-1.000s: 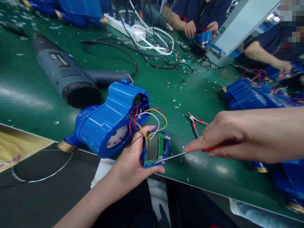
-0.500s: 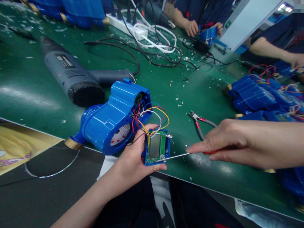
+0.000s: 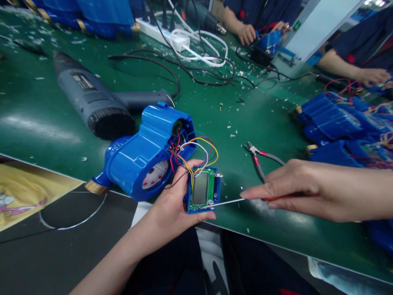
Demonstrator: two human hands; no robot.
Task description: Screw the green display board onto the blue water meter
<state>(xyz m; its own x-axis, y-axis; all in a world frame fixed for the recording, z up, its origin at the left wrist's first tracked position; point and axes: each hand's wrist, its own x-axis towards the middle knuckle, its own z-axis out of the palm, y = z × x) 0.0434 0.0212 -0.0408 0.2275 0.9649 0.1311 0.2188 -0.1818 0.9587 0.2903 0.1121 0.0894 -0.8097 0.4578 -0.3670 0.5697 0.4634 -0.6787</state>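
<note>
**One small square blue plastic case [image 3: 218,191], two hands on the work**

The case, open-faced and holding a green circuit board [image 3: 211,185] with a flat grey display [image 3: 200,189], sits in the left hand [image 3: 175,200] near the table's front edge. It looks light and stiff; the board and display are probably fragile. The outer plastic walls seem the safest hold, and that is where the left fingers and thumb are clamped. Thin red, yellow, white, black and blue wires [image 3: 175,152] tether it—soft, and likely to pull loose if tugged.

The right hand's [image 3: 290,190] fingers are closed on one slim metal-shafted tool with a red handle [image 3: 229,202], its tip apparently touching the board's lower edge.

The wires run into one glossy blue plastic meter body with a brass-coloured end [image 3: 144,149], just beside the left hand; it looks far heavier and rather slippery.

Farther out on the green table [image 3: 208,119], I count one pair of cutters with red-and-grey handles [image 3: 253,150], two grey heat guns—one near [image 3: 92,94], one far [image 3: 202,18]—and one white power strip [image 3: 155,33]. More blue meter bodies [image 3: 327,116] crowd the right, overlapping too much to count. Two co-workers [image 3: 247,34] are at the far side.
</note>
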